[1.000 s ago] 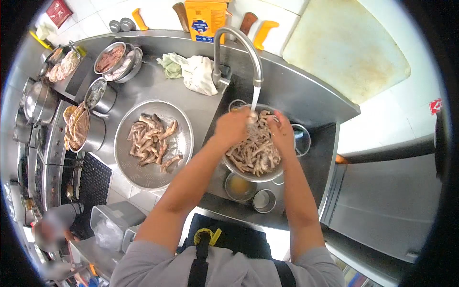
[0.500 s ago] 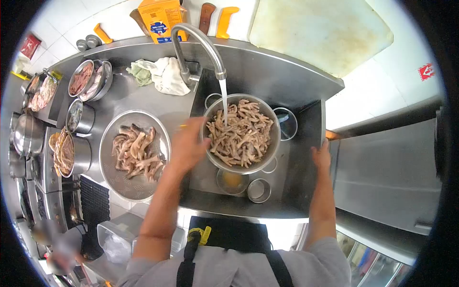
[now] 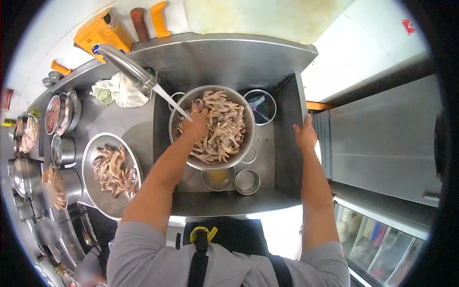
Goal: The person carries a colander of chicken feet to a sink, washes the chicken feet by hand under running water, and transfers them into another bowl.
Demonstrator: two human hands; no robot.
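Note:
A round metal pot (image 3: 175,143) full of pale chicken feet (image 3: 222,124) sits in the steel sink (image 3: 267,167). My left hand (image 3: 195,124) reaches into its left side, fingers curled among the feet and partly hidden by them. Water runs from the faucet (image 3: 126,69) and falls beside that hand. To the left, on the counter, a perforated metal colander (image 3: 93,191) holds a smaller heap of chicken feet (image 3: 114,170). My right hand (image 3: 306,135) grips the sink's right edge, its thumb on the inner side.
A metal cup (image 3: 247,182), a bowl with yellowish contents (image 3: 217,178) and a dark round container (image 3: 260,107) stand around the pot. Cloths (image 3: 122,90) lie behind the colander. Bowls of meat (image 3: 53,115) line the far left. A yellow box (image 3: 103,34) is behind the faucet.
My left hand has gone from the gap between colander and pot into the chicken feet. My right hand stays on the sink edge. The view has shifted to the right.

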